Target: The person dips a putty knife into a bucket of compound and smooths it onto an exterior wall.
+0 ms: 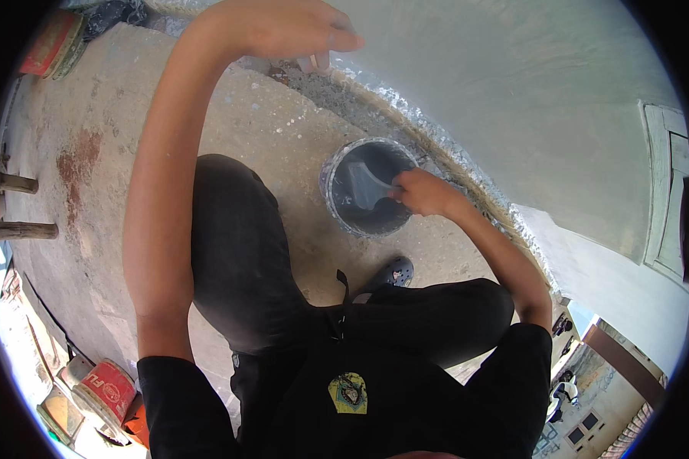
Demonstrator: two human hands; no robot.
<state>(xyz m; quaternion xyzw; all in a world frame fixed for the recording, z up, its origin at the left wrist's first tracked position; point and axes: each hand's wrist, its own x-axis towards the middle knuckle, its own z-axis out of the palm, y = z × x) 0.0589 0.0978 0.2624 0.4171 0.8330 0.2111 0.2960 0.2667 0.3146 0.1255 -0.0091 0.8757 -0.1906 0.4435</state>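
My right hand (428, 192) grips the handle of a broad, flat-bladed tool (364, 186), blurred and coated grey. Its blade is inside a round bucket (331, 209) whose rim and inner wall are smeared with grey material. The bucket stands on the concrete floor (252, 115) in front of my knees, close to the foot of the wall. My left hand (281, 31) is stretched out at the top of the view, beside the grey plastered wall (494, 86), fingers bent. Something small and pale shows at its fingers; whether it is held or worn is unclear.
A rough, crumbly ledge (402, 117) runs along the wall's foot. At the upper left stands a red bucket (51, 43); another red bucket (106, 390) is at the lower left. Wooden poles (23, 230) jut in from the left. A shuttered window (669, 189) is at the right.
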